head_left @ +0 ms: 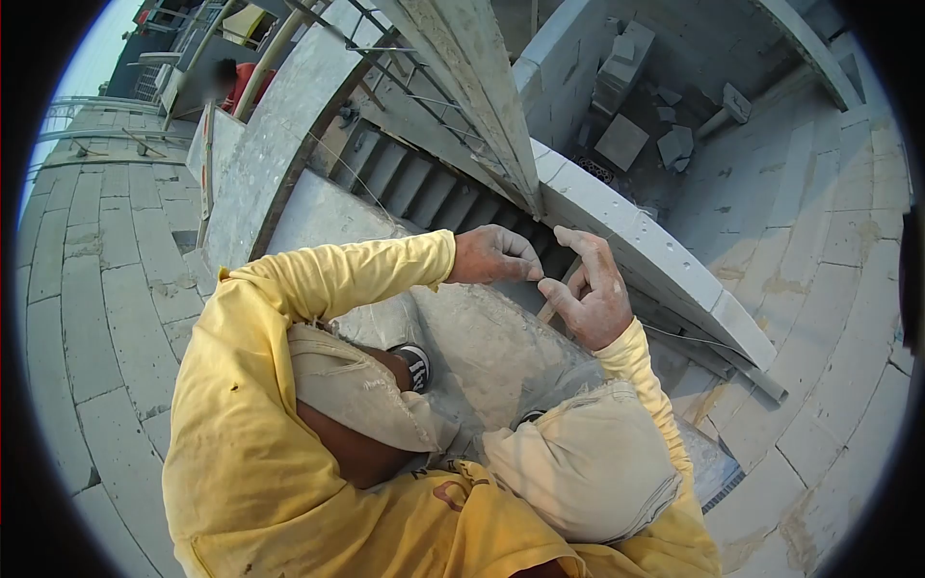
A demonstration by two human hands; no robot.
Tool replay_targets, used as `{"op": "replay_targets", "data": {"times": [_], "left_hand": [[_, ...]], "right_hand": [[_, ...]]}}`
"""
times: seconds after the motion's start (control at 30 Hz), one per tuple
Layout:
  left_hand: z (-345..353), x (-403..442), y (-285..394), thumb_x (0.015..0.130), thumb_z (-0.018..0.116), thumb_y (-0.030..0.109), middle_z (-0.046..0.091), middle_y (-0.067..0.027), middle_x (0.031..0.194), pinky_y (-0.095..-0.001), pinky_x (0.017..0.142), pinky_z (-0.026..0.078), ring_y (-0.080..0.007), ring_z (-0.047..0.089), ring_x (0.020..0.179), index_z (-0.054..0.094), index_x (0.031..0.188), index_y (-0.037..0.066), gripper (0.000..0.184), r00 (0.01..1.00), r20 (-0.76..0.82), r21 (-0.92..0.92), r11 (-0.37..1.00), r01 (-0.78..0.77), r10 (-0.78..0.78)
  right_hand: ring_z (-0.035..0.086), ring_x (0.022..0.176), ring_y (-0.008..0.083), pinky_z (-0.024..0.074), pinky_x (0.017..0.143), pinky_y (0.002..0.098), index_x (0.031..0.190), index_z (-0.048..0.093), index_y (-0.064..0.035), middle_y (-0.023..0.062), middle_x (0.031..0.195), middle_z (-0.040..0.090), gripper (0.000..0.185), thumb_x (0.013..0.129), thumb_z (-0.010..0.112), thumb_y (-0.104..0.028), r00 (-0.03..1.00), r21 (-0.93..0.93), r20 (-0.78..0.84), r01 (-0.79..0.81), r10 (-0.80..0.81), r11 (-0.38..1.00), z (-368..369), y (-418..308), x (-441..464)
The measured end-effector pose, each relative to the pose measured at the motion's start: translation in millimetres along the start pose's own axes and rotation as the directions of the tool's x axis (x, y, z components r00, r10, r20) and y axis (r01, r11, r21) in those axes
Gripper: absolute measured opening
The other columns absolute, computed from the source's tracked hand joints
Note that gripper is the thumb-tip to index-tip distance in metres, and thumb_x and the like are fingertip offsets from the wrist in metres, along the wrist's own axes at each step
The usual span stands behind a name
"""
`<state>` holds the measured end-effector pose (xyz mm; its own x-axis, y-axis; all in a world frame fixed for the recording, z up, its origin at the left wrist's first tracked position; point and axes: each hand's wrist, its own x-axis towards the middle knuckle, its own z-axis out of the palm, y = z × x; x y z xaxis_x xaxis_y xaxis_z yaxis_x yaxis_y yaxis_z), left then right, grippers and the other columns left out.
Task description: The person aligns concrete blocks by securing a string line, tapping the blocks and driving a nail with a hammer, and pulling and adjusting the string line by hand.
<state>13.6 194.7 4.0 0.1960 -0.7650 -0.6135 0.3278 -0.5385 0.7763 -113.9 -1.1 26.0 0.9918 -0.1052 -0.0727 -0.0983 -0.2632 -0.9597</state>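
My left hand (496, 255) is closed in a pinch, thumb against the fingers, over the stairwell edge. My right hand (593, 294) faces it, thumb tip close to the left fingertips. Its index finger is raised, while other fingers curl behind the thumb. Anything between the fingertips is too small to make out. A thin string (352, 171) runs from the upper left toward my left sleeve, and a thin line (689, 337) shows beyond my right wrist. Whether either reaches my fingers is hidden. Below the hands lies a dusty grey slab (491, 352), with my shoe (414, 367) on it.
Concrete stairs (424, 188) drop away just ahead. A pale block wall (636, 226) curves along their right side, and a tall post (472, 87) rises beside it. Rebar (409, 82) sticks out upper left. Loose blocks (621, 142) lie in the room below. A person in red (241, 85) is far left.
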Motion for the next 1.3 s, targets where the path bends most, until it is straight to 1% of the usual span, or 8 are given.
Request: {"op": "replay_targets", "data": {"times": [0.1,0.17,0.4,0.53,0.63,0.93,1.1,1.3], "left_hand": [[2,21,-11,0.092,0.066,0.027,0.064,0.0032,0.084,-0.0228,0.067,0.044,-0.0058,0.054,0.075,0.070,0.100,0.007,0.022,0.998,0.027,-0.183,0.982,-0.048,0.054],[-2,16,2,0.089,0.068,0.028,0.060,0.0043,0.079,-0.0224,0.062,0.041,-0.0057,0.051,0.071,0.071,0.099,0.007,0.023,0.993,-0.058,0.040,0.994,-0.099,0.101],[-29,-11,-3,0.088,0.068,0.026,0.058,0.0053,0.077,-0.0235,0.059,0.040,-0.0055,0.049,0.068,0.071,0.098,0.007,0.022,0.980,-0.197,-0.079,0.997,-0.015,-0.001],[-31,-4,-34,0.089,0.068,0.027,0.058,0.0055,0.077,-0.0224,0.058,0.041,-0.0055,0.050,0.067,0.070,0.099,0.007,0.022,0.981,-0.195,-0.072,0.997,-0.012,-0.002],[-23,0,-46,0.089,0.068,0.026,0.059,0.0047,0.079,-0.0217,0.059,0.043,-0.0060,0.052,0.066,0.070,0.098,0.007,0.021,0.992,-0.129,0.033,0.999,0.004,0.000],[-44,-9,-45,0.090,0.066,0.024,0.063,0.0026,0.080,-0.0237,0.063,0.046,-0.0067,0.055,0.069,0.071,0.098,0.007,0.019,0.986,-0.097,0.077,0.987,0.141,-0.133],[-47,-29,24,0.092,0.065,0.020,0.069,0.0001,0.090,-0.0251,0.080,0.048,-0.0079,0.059,0.085,0.070,0.098,0.002,0.020,0.996,0.011,0.334,0.939,-0.088,0.089],[-17,-144,198,0.091,0.070,0.020,0.066,-0.0046,0.084,-0.0293,0.067,0.049,-0.0161,0.062,0.076,0.071,0.097,0.005,0.016,0.839,0.098,0.612,0.633,-0.474,0.535]], "right_hand": [[0.053,0.055,0.0124,0.0470,0.058,0.0287,0.108,0.065,-0.0039,0.0080,0.077,0.064,0.028,0.084,0.072,-0.017,0.989,-0.060,0.143,-0.027,0.035,0.998,8,27,1],[0.053,0.055,0.0115,0.0469,0.058,0.0276,0.106,0.065,-0.0028,0.0038,0.066,0.061,0.023,0.088,0.068,-0.016,0.990,-0.031,0.111,-0.078,0.081,0.996,2,42,-5],[0.022,0.041,0.0008,0.0232,0.037,0.0198,0.097,0.058,-0.0033,-0.0080,0.053,0.032,0.020,0.099,0.058,-0.023,0.925,0.640,-0.159,-0.169,0.345,0.749,-64,98,-19],[0.028,0.046,0.0014,0.0264,0.043,0.0196,0.096,0.061,-0.0032,-0.0075,0.056,0.037,0.020,0.098,0.059,-0.023,0.913,0.535,-0.257,-0.139,0.318,0.833,-94,91,-18],[0.036,0.054,0.0037,0.0306,0.050,0.0216,0.094,0.065,-0.0032,-0.0051,0.064,0.046,0.019,0.097,0.061,-0.021,0.926,-0.069,-0.370,-0.105,0.072,0.992,-108,70,-11],[0.040,0.062,0.0050,0.0332,0.057,0.0220,0.096,0.067,-0.0021,-0.0041,0.073,0.049,0.021,0.098,0.060,-0.021,0.718,-0.217,-0.695,-0.157,-0.040,0.963,-181,29,-18],[0.035,0.061,0.0029,0.0296,0.058,0.0194,0.105,0.064,-0.0026,-0.0059,0.069,0.046,0.023,0.099,0.057,-0.024,0.638,0.042,-0.768,0.132,-0.053,0.990,-219,34,-39],[0.033,0.055,0.0011,0.0292,0.052,0.0195,0.099,0.062,-0.0056,-0.0057,0.073,0.048,0.020,0.100,0.056,-0.025,0.658,0.142,-0.752,0.225,-0.043,0.964,-247,37,-30]]}}
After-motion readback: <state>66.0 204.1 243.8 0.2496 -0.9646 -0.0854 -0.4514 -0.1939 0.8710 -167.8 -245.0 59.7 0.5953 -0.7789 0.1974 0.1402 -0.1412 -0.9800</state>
